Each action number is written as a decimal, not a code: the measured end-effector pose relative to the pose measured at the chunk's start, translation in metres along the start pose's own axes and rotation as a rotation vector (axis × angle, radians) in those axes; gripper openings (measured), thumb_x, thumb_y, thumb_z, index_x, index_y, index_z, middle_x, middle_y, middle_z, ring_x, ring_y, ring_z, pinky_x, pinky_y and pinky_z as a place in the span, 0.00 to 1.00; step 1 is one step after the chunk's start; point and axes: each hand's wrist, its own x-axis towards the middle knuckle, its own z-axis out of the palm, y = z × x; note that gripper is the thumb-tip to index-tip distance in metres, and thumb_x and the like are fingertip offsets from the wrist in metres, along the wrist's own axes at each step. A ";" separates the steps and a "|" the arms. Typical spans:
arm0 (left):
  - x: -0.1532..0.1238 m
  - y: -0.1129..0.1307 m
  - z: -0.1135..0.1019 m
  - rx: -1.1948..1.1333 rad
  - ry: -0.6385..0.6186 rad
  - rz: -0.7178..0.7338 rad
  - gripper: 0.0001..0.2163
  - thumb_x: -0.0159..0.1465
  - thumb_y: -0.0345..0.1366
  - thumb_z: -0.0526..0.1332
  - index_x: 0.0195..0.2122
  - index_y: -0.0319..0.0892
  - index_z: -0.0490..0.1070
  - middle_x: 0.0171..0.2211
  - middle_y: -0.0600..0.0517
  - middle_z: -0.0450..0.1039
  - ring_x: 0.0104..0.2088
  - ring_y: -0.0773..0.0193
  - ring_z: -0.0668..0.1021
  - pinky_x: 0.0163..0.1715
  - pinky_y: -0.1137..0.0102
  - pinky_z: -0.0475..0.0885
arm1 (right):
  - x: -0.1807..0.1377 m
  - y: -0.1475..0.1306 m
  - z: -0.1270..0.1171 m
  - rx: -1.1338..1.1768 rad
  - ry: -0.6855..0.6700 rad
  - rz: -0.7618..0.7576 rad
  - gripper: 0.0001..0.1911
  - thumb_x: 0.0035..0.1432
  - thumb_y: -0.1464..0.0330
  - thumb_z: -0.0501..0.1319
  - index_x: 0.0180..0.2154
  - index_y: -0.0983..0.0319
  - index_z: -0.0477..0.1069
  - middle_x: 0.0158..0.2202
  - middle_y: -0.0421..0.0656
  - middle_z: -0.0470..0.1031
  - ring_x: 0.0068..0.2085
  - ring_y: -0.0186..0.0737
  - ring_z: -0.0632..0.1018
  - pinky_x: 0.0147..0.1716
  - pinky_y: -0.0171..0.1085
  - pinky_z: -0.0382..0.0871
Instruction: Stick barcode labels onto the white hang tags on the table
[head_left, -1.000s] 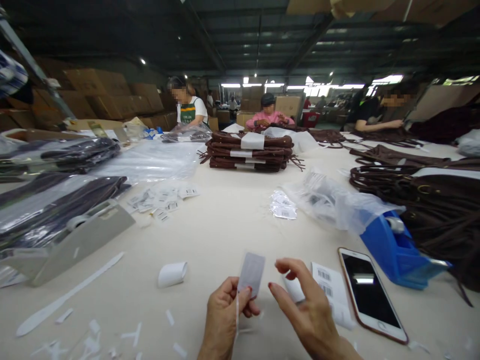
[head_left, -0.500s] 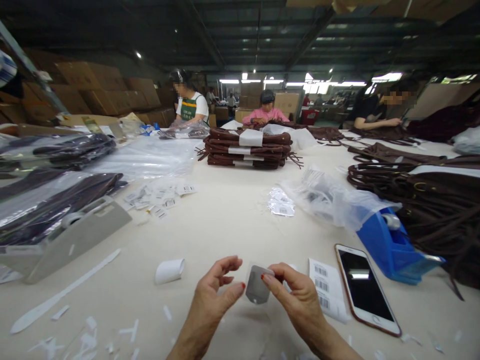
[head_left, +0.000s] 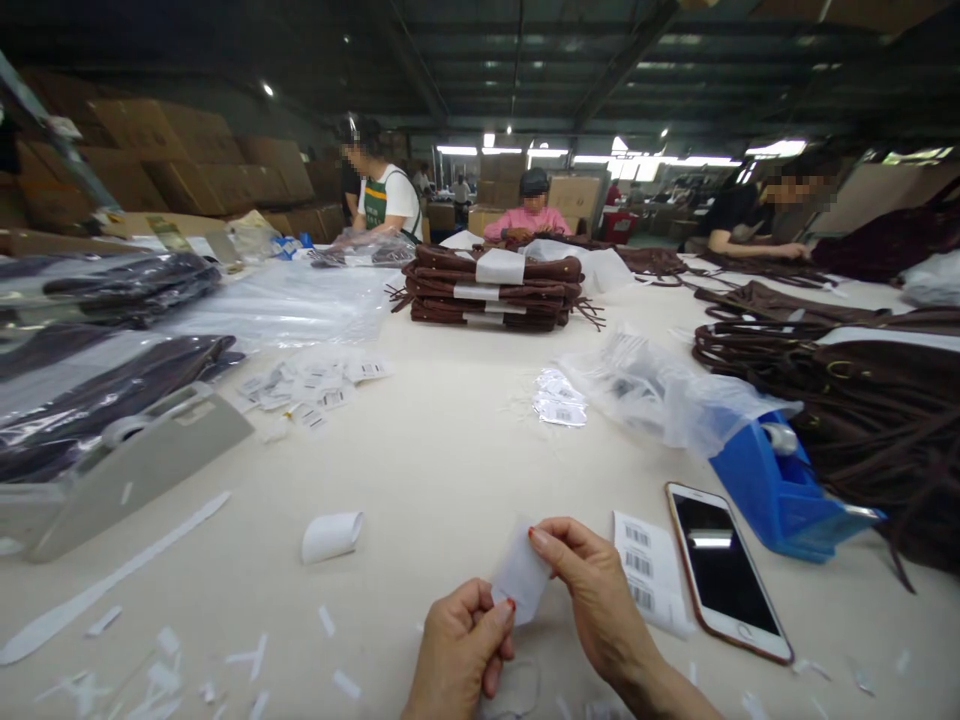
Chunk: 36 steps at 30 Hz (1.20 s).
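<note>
A small pale, translucent tag-like piece (head_left: 523, 575) is stretched between my hands, above the near part of the table. My right hand (head_left: 596, 595) pinches its upper right corner between thumb and fingers. With thumb and curled fingers, my left hand (head_left: 466, 645) grips the lower left edge. A faint clear loop or sleeve (head_left: 519, 688) shows beneath the hands; what it is I cannot make out. To the right of my right hand lie a sheet of barcode labels (head_left: 649, 572) and a phone (head_left: 727, 570).
A blue tape dispenser (head_left: 776, 490) stands at right, beside dark brown bags (head_left: 862, 420). Silvery labels (head_left: 560, 398), bundled brown bags (head_left: 491, 290) and loose tags (head_left: 315, 390) lie farther back. A grey dispenser (head_left: 150, 470) is at left, a curled paper (head_left: 331, 537) nearer. Co-workers sit or stand beyond.
My left hand has come in from open and apart to grip the piece's lower edge. The piece showed a grey face before and looks whitish now.
</note>
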 end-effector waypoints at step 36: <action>0.005 0.047 -0.069 0.657 -0.021 -0.027 0.11 0.49 0.41 0.57 0.19 0.38 0.63 0.14 0.60 0.55 0.19 0.73 0.58 0.20 0.75 0.50 | -0.002 0.029 0.003 -0.391 -0.184 -0.010 0.13 0.52 0.61 0.55 0.22 0.63 0.63 0.19 0.34 0.57 0.23 0.30 0.59 0.22 0.31 0.52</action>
